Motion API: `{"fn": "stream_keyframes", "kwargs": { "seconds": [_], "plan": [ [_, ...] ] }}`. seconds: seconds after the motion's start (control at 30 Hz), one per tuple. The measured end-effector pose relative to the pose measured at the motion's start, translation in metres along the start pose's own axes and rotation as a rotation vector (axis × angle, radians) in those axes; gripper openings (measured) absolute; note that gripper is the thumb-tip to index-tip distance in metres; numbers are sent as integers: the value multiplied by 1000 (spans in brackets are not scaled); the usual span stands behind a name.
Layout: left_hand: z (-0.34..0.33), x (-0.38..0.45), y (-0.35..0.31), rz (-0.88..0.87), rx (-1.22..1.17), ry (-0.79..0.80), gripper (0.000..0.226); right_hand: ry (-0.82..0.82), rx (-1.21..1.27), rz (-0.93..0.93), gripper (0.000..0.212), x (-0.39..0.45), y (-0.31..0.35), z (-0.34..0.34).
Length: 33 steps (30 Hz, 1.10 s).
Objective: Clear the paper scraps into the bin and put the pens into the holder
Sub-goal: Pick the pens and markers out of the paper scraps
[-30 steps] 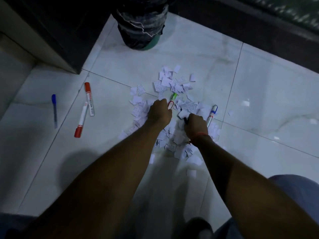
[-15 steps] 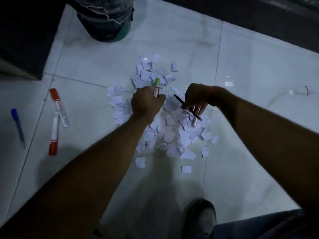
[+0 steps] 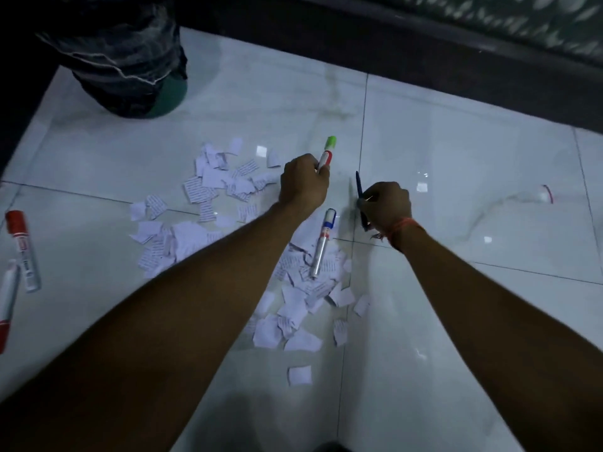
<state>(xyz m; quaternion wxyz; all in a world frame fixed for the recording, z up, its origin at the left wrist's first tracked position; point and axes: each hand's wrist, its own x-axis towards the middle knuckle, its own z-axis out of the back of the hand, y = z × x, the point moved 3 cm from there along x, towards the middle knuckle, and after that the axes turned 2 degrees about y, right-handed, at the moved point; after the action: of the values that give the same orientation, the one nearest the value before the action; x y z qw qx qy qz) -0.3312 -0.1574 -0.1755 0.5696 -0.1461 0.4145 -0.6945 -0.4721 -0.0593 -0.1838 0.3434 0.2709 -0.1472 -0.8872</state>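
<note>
Glossy white tiled floor [image 3: 456, 151], dim room. Left hand [image 3: 305, 185] fingers grip a green-capped marker [image 3: 327, 152] pointing up-frame; right hand [image 3: 386, 207] holds a blue pen [image 3: 359, 187] near-vertical. Paper scraps [image 3: 228, 187] centre.

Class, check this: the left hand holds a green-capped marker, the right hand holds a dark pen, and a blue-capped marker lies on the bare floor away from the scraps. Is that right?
One detail is wrong. In the head view the blue-capped marker lies on the paper scraps, not apart from them. The left hand does hold the green-capped marker, and the right hand the dark pen.
</note>
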Motion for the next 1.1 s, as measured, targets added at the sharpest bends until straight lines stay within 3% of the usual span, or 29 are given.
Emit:
{"fn": "stream_keyframes", "kwargs": {
  "seconds": [0.2,0.33,0.4,0.57,0.63,0.77,0.9,1.0,1.1],
  "plan": [
    [-1,23,-1,136,12,-116,38,-135,114,-2,26,25,6,-12],
    [0,37,17,245,-106,-43,33,-239,103,84,23,0,18,-11],
    [2,29,14,225,-117,-10,31,-241,51,124,22,-28,17,-23],
    [13,2,0,101,-5,-70,31,-43,-54,79,26,-57,23,-59],
    [14,2,3,72,17,-111,29,-72,15,72,24,-55,29,-55],
    [13,0,5,11,18,-101,23,-281,138,-9,24,-41,19,-16],
    [10,-4,0,-21,25,15,25,-299,12,-125,28,-7,-21,22],
    [8,0,0,-23,22,42,26,-247,-101,-134,32,7,-43,22],
    [7,2,3,-10,23,40,26,-319,-245,-88,29,-2,-40,10]
  ]
}}
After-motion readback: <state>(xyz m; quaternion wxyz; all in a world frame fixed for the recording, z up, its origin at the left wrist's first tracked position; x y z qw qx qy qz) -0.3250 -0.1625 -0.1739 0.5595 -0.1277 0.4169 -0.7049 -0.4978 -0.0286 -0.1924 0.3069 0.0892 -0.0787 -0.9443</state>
